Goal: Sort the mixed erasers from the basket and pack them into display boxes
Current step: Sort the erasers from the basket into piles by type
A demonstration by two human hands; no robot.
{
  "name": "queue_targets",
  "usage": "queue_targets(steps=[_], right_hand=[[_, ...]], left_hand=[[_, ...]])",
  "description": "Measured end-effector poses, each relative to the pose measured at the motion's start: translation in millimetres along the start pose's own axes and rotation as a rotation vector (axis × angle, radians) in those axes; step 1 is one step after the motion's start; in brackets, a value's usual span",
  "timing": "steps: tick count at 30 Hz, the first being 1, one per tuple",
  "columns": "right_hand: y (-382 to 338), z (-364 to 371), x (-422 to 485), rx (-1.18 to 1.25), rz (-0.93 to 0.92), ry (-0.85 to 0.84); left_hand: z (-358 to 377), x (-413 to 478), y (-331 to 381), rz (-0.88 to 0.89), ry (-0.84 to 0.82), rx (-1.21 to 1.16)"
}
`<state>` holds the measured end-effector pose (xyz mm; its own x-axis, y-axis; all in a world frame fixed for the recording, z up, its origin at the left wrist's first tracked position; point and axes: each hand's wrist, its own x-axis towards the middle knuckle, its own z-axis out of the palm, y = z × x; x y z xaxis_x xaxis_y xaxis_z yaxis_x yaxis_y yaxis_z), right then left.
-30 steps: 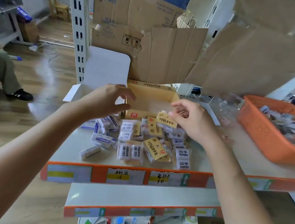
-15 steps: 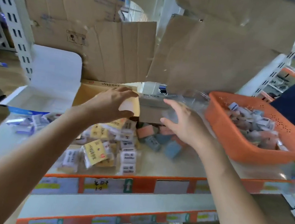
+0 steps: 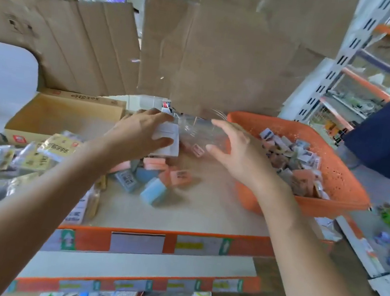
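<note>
The clear display box (image 3: 194, 132) sits between both hands: left hand (image 3: 138, 131) fingers clamp its white end, right hand (image 3: 237, 153) fingers curl round the other; loose erasers (image 3: 157, 180) lie just below.

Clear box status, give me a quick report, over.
Left hand and right hand grip clear box. Yellow display box open. Loose erasers lie beneath hands; basket at right.

Basket (image 3: 350, 179) holds mixed erasers (image 3: 295, 159); pink, blue erasers (image 3: 155, 187) loose beside; yellow display box (image 3: 83, 97) open; clear box (image 3: 196, 133) gripped.
</note>
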<state>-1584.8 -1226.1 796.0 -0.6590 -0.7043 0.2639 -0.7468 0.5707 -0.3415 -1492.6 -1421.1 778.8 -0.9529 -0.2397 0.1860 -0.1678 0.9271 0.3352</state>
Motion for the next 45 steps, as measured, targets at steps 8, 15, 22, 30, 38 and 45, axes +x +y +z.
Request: queue_targets(steps=[8, 15, 22, 30, 38, 45], right_hand=[[27.8, -12.9, -18.4, -0.008, 0.161, 0.035], [63.2, -32.6, -25.6, -0.018, 0.225, 0.01], [119.0, -52.6, -14.3, 0.071, 0.213, -0.049], [174.7, -71.7, -1.4, 0.144, 0.047, -0.279], [185.1, -62.2, 1.1, 0.191, -0.058, -0.417], [184.4, -62.6, 2.7, 0.209, -0.053, -0.447]], left_hand=[[3.6, 23.3, 29.0, 0.123, 0.032, -0.078], [14.9, 44.9, 61.5, 0.185, 0.04, -0.14], [35.7, 74.4, 96.5, 0.246, 0.03, -0.128], [65.6, 99.6, 147.4, 0.197, -0.025, -0.098], [74.5, 100.2, 164.2, 0.091, -0.146, -0.08], [63.0, 102.6, 159.3, 0.19, -0.511, -0.011]])
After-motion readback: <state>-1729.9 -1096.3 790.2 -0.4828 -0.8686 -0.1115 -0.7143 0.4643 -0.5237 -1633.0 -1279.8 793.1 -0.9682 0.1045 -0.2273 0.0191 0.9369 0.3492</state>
